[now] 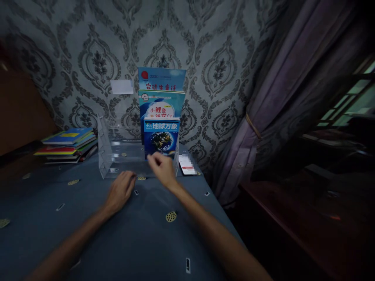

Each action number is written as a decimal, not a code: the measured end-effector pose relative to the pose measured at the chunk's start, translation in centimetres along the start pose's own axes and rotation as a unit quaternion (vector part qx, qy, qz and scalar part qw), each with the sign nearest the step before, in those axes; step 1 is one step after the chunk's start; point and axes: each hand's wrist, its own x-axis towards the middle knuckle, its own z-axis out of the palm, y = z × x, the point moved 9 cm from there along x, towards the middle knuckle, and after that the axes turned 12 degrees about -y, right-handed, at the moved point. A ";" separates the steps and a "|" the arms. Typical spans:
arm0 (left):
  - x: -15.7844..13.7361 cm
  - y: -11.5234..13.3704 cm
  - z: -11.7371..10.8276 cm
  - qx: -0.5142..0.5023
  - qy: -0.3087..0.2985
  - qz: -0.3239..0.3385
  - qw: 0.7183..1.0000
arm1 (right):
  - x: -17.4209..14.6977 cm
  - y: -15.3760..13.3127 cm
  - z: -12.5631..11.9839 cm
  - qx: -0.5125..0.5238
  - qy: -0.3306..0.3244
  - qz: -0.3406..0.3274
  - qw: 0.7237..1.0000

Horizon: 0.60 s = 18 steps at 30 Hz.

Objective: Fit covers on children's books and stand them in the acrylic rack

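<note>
A clear acrylic rack (104,148) with stepped tiers stands on the table against the wall. Its right side bears three upright books in rising rows. In front is a dark blue book (161,138) with a globe on its cover. Behind it rises a teal book (161,104) with a white oval, and at the back a taller blue book (162,78). My right hand (161,168), its fingers curled in, is at the front book's lower edge; nothing shows in it. My left hand (121,191) lies on the tablecloth before the rack, fingers extended and holding nothing.
A pile of books (68,142) lies left of the rack. A phone (187,164) with a lit screen sits right of it. The patterned blue tablecloth (131,242) covers the table. A tied curtain (243,152) hangs at the right, beside dark red furniture (281,218).
</note>
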 end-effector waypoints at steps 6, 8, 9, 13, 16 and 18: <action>-3.5 -3.1 -0.4 0.041 -0.044 -0.007 0.998 | -6.6 -2.1 13.8 -0.143 -0.317 -0.027 0.937; -4.3 -4.3 -1.2 0.047 -0.041 -0.020 0.998 | -8.0 -2.5 15.7 -0.167 -0.361 -0.034 0.917; -4.6 -4.9 -1.6 0.047 -0.036 -0.026 0.998 | -8.3 -2.7 16.3 -0.172 -0.372 -0.033 0.911; -5.4 -7.2 -2.8 0.029 -0.007 -0.052 0.998 | -8.4 -3.2 18.1 -0.158 -0.390 0.012 0.907; -5.5 -8.3 -3.1 0.015 0.011 -0.070 0.997 | -8.3 -3.5 19.9 -0.117 -0.400 0.056 0.907; -5.5 -8.7 -3.2 0.012 0.014 -0.073 0.997 | -8.3 -3.9 21.0 -0.092 -0.402 0.078 0.908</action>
